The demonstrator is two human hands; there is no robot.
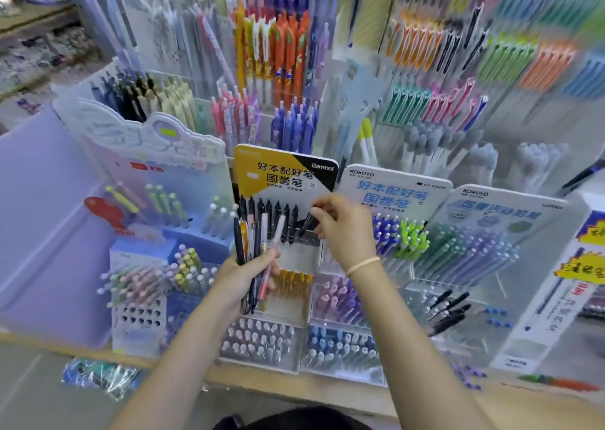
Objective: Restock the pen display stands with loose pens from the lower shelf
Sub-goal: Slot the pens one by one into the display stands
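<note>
My left hand [245, 274] grips a bundle of loose pens [253, 243], black, white, orange and pink, held upright in front of the yellow-and-black display stand [281, 171]. My right hand [343, 226] pinches a single black pen [307, 225] at the right end of that stand's top row of black pens [268, 210]. The pen's tip points down toward the row's holder. A pale band sits on my right wrist. Lower tiers of the stand hold orange pens [294, 280], partly hidden behind my left hand.
A white-and-blue stand [396, 187] with blue and green pens is right of my hand, then another stand [504, 207] with pastel pens. A lilac stand [154, 145] is at left. Trays of capped pens [262, 338] line the wooden shelf edge [327, 387]. Wall racks behind hold many pens.
</note>
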